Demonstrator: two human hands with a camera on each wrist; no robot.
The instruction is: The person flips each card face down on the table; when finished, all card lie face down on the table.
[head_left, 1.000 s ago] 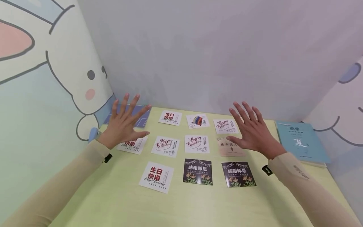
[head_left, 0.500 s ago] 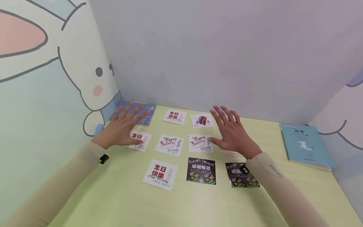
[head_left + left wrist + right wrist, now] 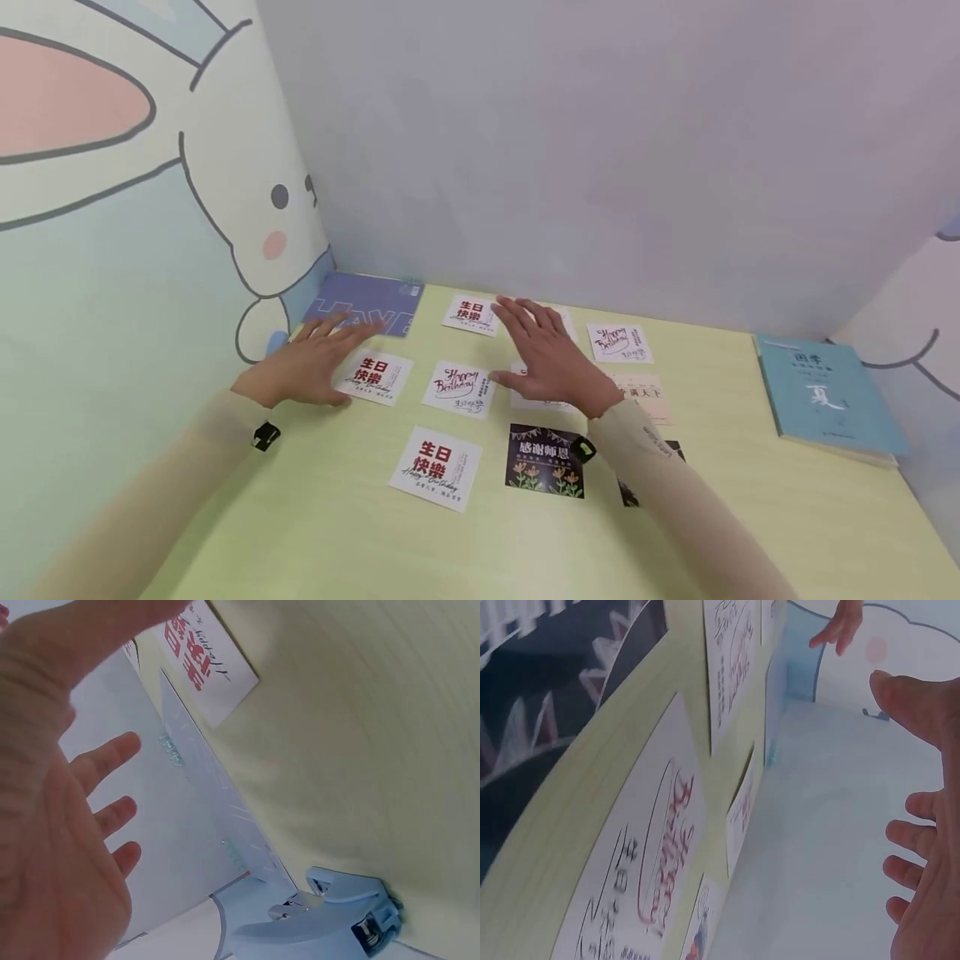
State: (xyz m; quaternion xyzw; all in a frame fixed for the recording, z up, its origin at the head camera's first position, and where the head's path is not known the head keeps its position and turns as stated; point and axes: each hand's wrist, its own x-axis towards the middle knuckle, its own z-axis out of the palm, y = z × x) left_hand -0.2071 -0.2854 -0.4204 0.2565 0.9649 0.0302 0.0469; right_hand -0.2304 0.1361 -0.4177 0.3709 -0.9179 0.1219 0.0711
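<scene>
Right hand (image 3: 551,360) had shifted left, above the middle birthday card (image 3: 649,847), baring the far-right birthday card (image 3: 619,342). Left hand (image 3: 300,368) hovered by the left red-lettered card (image 3: 386,375). Both hands loose, grasping nothing; cards (image 3: 435,468) lay flat on the table (image 3: 337,533), layout thus undisturbed.

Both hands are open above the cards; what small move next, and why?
I'd probably lower the left hand towards the red-lettered card just beside it: that hand is open and holds nothing, and the head view shows the card mostly uncovered.
</scene>
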